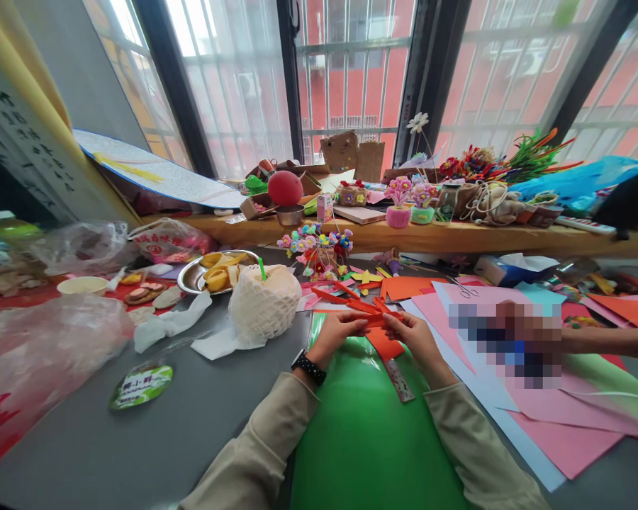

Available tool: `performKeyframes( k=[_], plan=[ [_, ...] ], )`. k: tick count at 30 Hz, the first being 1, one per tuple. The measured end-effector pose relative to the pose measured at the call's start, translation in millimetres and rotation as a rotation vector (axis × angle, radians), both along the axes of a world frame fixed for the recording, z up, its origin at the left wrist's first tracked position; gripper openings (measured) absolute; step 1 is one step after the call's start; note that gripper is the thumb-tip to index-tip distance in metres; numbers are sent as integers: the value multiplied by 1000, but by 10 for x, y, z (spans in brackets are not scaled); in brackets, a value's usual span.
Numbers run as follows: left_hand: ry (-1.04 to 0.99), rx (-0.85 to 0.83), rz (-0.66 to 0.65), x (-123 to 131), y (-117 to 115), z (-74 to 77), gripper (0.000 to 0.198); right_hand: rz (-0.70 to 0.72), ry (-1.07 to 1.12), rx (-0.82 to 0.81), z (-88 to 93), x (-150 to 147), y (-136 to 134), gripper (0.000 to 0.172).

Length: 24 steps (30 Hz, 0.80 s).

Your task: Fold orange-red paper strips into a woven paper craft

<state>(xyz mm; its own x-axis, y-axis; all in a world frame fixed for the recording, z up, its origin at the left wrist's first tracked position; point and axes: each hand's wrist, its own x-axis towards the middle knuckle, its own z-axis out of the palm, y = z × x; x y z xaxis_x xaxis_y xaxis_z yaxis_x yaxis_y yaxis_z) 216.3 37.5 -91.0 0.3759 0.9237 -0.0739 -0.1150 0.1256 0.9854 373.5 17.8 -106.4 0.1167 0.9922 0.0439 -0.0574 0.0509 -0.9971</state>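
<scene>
My left hand (pixel 336 331) and my right hand (pixel 415 334) are both closed on a folded orange paper piece (pixel 373 316), held between them just above a green sheet (pixel 361 425). More orange paper (pixel 385 344) hangs below my fingers. A black watch sits on my left wrist. A ruler (pixel 398 380) lies on the green sheet near my right wrist.
A net-wrapped fruit with a green straw (pixel 264 300) stands left of my hands. A metal plate (pixel 192 278) and plastic bags (pixel 37 354) lie further left. Pink, blue and orange sheets (pixel 553 418) spread right, with scissors (pixel 463 287). Another person's arm (pixel 606 340) reaches in. Craft flowers line the wooden sill (pixel 457 236).
</scene>
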Motion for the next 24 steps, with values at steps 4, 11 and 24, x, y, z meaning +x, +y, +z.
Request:
performKeyframes(
  k=[4, 11, 24],
  plan=[
    [27, -4, -21, -17, 9, -5, 38, 34, 20, 10, 12, 24, 0, 27],
    [24, -4, 66, 29, 0, -27, 33, 17, 15, 22, 15, 15, -4, 26],
    [-7, -15, 16, 49, -12, -6, 36, -47, 3, 32, 27, 11, -16, 28]
  ],
)
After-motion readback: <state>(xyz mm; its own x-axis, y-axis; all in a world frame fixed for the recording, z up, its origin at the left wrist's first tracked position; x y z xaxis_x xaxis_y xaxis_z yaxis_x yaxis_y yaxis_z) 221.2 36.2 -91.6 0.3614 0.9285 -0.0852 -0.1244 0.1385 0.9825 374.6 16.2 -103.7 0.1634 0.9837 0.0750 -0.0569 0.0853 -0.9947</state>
